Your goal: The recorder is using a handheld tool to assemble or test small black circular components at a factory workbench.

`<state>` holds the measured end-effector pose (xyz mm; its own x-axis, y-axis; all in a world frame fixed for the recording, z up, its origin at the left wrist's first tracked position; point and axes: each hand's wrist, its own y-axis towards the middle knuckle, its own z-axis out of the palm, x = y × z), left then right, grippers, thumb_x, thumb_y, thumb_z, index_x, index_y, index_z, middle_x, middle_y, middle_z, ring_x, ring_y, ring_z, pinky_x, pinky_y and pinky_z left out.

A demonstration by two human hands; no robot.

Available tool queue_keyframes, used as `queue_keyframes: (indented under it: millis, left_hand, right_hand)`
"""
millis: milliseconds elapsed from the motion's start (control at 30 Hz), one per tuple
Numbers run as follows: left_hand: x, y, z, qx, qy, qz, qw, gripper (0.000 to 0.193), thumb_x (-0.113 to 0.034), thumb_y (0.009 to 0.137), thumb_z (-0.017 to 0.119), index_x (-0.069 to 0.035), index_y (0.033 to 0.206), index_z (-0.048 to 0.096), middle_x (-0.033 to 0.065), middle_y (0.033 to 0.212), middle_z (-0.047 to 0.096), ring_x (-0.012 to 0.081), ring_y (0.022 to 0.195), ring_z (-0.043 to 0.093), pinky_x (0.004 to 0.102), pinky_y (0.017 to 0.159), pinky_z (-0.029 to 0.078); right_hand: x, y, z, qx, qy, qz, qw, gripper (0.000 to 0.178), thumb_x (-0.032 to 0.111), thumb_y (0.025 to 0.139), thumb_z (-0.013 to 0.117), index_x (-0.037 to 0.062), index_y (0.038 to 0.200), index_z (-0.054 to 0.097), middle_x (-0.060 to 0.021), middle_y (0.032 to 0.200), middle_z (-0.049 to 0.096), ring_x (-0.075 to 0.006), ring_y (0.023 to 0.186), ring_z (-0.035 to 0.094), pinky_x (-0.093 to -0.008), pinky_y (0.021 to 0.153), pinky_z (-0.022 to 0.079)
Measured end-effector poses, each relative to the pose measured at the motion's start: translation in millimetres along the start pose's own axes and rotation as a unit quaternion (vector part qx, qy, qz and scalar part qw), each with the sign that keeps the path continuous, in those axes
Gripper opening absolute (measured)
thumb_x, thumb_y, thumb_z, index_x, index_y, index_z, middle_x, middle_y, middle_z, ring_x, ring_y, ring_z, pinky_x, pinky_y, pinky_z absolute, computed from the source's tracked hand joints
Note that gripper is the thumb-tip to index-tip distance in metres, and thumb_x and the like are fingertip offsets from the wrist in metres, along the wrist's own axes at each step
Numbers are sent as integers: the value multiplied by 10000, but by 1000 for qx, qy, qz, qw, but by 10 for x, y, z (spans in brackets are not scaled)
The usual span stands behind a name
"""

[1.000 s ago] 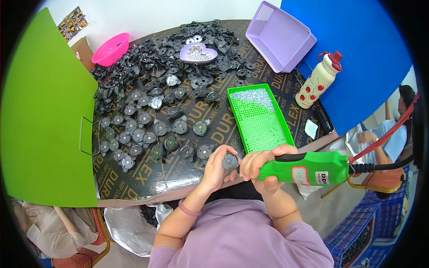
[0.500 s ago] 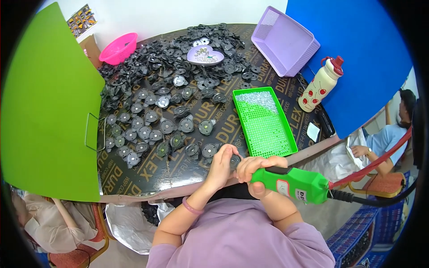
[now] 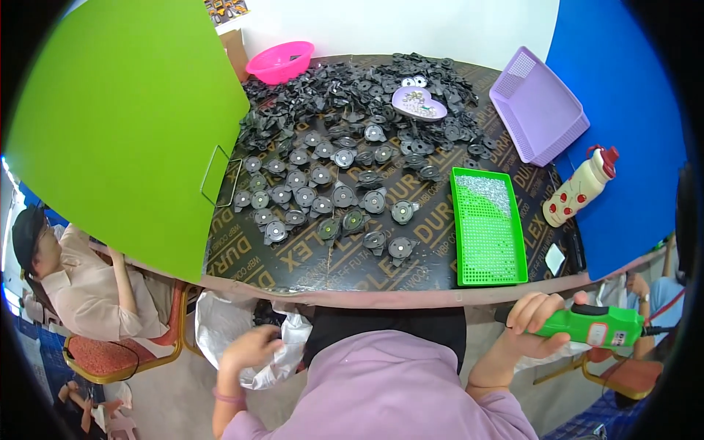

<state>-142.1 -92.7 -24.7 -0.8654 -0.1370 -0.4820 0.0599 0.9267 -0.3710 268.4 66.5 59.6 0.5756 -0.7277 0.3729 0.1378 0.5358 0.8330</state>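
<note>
My right hand [image 3: 541, 319] grips a green electric screwdriver [image 3: 598, 327] off the table's front edge at the right; its dark nose points left and its cable leaves to the right. Low on the left, my left hand [image 3: 253, 347] is over a white sack [image 3: 213, 323] with dark parts [image 3: 267, 314] inside. Its fingers reach toward the sack's mouth and look loosely apart, with no part visible in them. On the table lie several round black plastic assemblies [image 3: 342, 195] with metal centres. A green perforated tray [image 3: 488, 249] holds small silver screws [image 3: 488, 187] at its far end.
Loose black parts [image 3: 315, 99] are heaped at the back, with a lilac heart-shaped dish [image 3: 418, 104] among them. Around stand a pink basket [image 3: 281, 62], a purple basket [image 3: 539, 110] and a cream bottle [image 3: 581, 187]. Green [image 3: 132, 125] and blue [image 3: 627, 139] panels flank the table; people sit beyond both.
My hands have parted: the left went down left to the sack, and the dark part near it is no longer visible there. The right moved right with the screwdriver. The view shifted left.
</note>
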Motion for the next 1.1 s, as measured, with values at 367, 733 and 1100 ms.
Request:
queue_keyframes:
  millis: [367, 733, 1100]
  left_hand:
    - [-494, 843, -792, -485, 26, -40, 873, 263, -137, 824, 593, -11, 1047, 533, 162, 951, 509, 293, 875, 542, 353, 754, 440]
    - [-487, 1361, -675, -419, 45, -49, 906, 220, -152, 771, 649, -58, 956, 574, 174, 969, 474, 350, 920, 502, 382, 805, 417]
    - [-485, 985, -437, -352, -13, -55, 934, 257, -102, 790, 616, 8, 1001, 519, 105, 851, 500, 212, 757, 502, 298, 703, 417]
  right_hand:
    - [-55, -55, 77, 1, -55, 16, 998, 555, 362, 875, 537, 47, 1226, 243, -61, 607, 472, -154, 409, 462, -269, 375, 432]
    - [29, -62, -6, -78, -104, 22, 991, 569, 369, 843, 588, 52, 1181, 257, -62, 585, 480, -158, 405, 448, -285, 365, 415]
    - [-221, 108, -376, -87, -151, 37, 984, 538, 311, 842, 599, 49, 1186, 280, -64, 594, 463, -166, 433, 454, -285, 397, 405]
